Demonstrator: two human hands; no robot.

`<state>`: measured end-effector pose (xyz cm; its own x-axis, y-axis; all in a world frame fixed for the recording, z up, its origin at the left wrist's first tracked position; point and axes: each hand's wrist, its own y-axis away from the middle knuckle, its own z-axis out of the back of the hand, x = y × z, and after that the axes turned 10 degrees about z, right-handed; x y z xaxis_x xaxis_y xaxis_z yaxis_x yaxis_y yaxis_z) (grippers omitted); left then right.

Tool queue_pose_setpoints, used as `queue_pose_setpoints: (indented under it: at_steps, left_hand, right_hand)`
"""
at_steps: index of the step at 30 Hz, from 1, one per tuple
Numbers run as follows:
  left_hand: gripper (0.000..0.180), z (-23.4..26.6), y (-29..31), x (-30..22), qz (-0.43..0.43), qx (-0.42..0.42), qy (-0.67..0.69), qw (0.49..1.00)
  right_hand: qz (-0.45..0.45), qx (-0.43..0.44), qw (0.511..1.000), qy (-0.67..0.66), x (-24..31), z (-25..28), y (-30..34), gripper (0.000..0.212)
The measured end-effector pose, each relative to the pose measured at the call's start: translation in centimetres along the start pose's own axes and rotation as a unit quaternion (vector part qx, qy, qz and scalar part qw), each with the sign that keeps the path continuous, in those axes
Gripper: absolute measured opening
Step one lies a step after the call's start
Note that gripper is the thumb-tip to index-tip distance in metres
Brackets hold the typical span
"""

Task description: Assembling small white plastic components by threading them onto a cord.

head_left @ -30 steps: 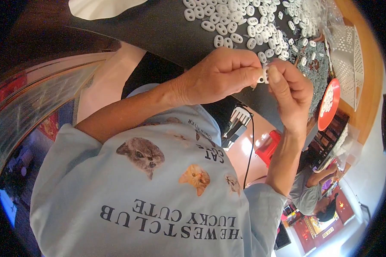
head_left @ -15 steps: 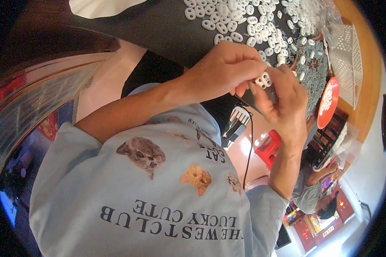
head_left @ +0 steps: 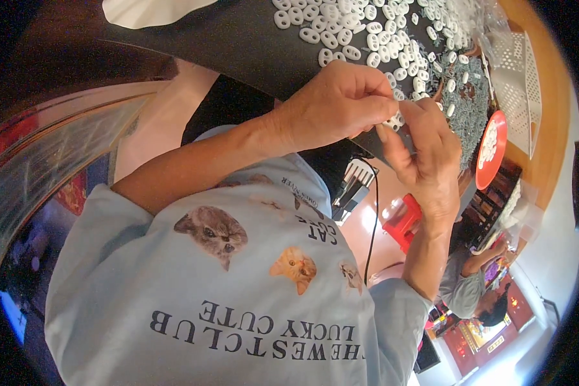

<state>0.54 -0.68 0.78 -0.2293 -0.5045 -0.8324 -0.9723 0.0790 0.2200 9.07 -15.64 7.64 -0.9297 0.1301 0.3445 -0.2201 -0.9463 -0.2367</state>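
Note:
Both hands meet just off the table's near edge, around a small white plastic piece with round holes (head_left: 397, 121). My left hand (head_left: 341, 106) is closed, thumb and forefinger pinched at the piece's left side and partly covering it. On the other side, my right hand (head_left: 424, 145) grips the piece between thumb and fingers. Whether it is one piece or two pressed together I cannot tell. Beyond the hands, many white oval two-holed pieces (head_left: 328, 40) lie spread over the dark table (head_left: 238, 48).
A heap of small grey parts (head_left: 466, 109) lies right of the hands. Past it are a red plate (head_left: 489, 151) of white bits and a white perforated basket (head_left: 514, 77). A red stool (head_left: 402, 222) stands below; another person (head_left: 473, 289) sits at the right.
My left fingers now cover more of the white piece, which has turned or slipped further between the fingertips. Both hands stay in nearly the same place.

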Motion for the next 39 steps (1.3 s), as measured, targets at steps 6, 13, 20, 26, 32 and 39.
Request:
queue_pose_setpoints:
  at_steps: [6, 13, 20, 26, 32, 39]
  left_hand:
    - [0.016, -0.08, 0.01, -0.02, 0.006, 0.002, -0.009, 1.000]
    - [0.020, -0.05, -0.20, 0.21, -0.001, -0.012, 0.006, 1.000]
    - [0.019, 0.15, -0.23, 0.18, 0.001, 0.005, 0.013, 1.000]
    - [0.019, 0.39, 0.07, -0.40, 0.012, 0.027, -0.008, 1.000]
    - [0.019, 0.37, 0.16, -0.45, 0.024, 0.034, 0.003, 0.999]
    - [0.018, 0.47, 0.13, -0.31, 0.026, 0.036, 0.000, 0.999]
  right_hand:
    - [-0.001, 0.011, 1.000, -0.001, -0.08, -0.13, 0.20, 0.031]
    - [0.015, 0.010, 1.000, 0.004, -0.31, -0.17, 0.24, 0.031]
    - [0.031, 0.006, 0.999, -0.001, -0.65, -0.32, 0.29, 0.031]
    - [0.041, 0.013, 0.999, 0.005, -0.69, -0.38, 0.46, 0.037]
    - [0.039, 0.030, 0.998, 0.027, -0.57, -0.83, 0.74, 0.039]
    - [0.027, 0.049, 0.998, 0.041, -0.64, -0.98, 0.86, 0.040]
